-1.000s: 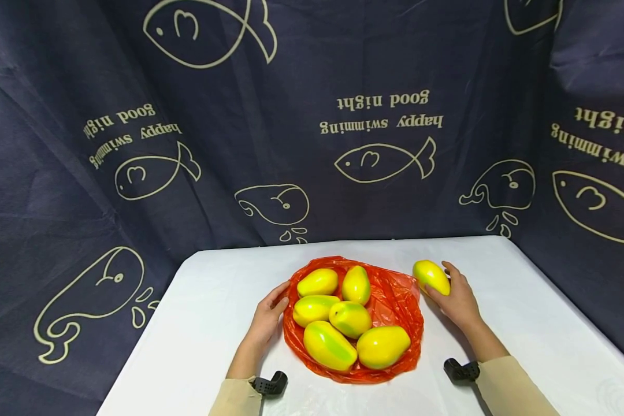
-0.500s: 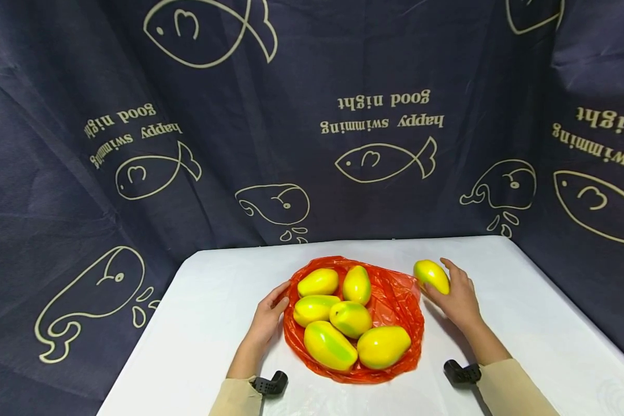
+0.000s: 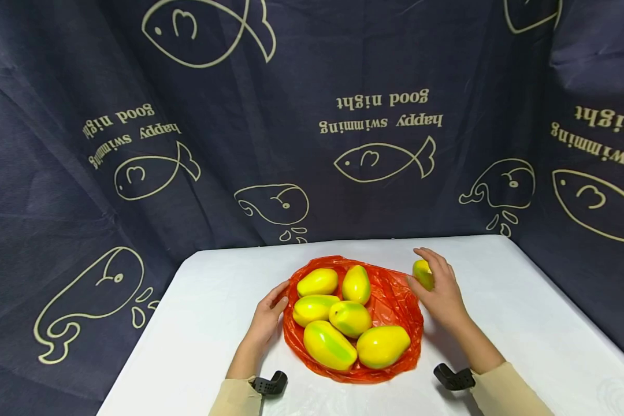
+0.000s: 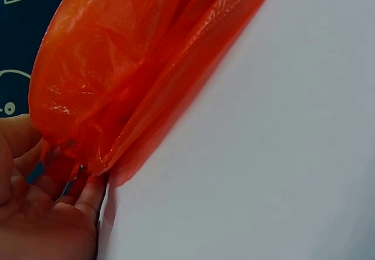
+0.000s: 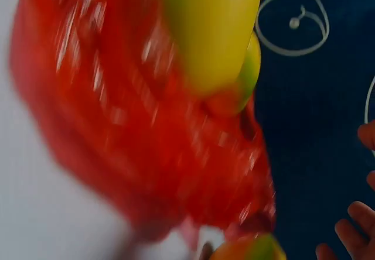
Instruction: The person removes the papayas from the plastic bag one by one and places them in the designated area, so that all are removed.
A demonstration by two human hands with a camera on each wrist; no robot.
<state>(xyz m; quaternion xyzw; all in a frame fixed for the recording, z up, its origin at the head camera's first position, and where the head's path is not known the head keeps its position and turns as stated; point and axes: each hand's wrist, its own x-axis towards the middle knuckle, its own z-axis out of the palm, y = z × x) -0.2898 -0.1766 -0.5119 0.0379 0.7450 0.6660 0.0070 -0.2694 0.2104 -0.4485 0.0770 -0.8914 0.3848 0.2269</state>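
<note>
A crumpled red plastic bag (image 3: 390,294) is spread on the table, with several yellow-green mangoes (image 3: 383,346) lying on it. At the bag's left edge, my left hand (image 3: 264,318) grips the film; the left wrist view shows fingers (image 4: 88,195) curled at the gathered film (image 4: 88,143). Beyond the bag's right edge lies another mango (image 3: 423,274), partly hidden by my right hand (image 3: 439,286). That hand curves loosely about this mango with spread fingers. In the right wrist view the fingertips (image 5: 354,231) are apart from the mango (image 5: 258,249) at the bottom edge.
A white-covered table (image 3: 203,323) carries everything. Dark blue cloth (image 3: 291,133) printed with fish and whales hangs behind it and at both sides. Each wrist wears a black camera mount (image 3: 270,383).
My right hand has moved left and slightly away from me, loosening from the mango, which stays in about the same place. My left hand and the bag have not moved.
</note>
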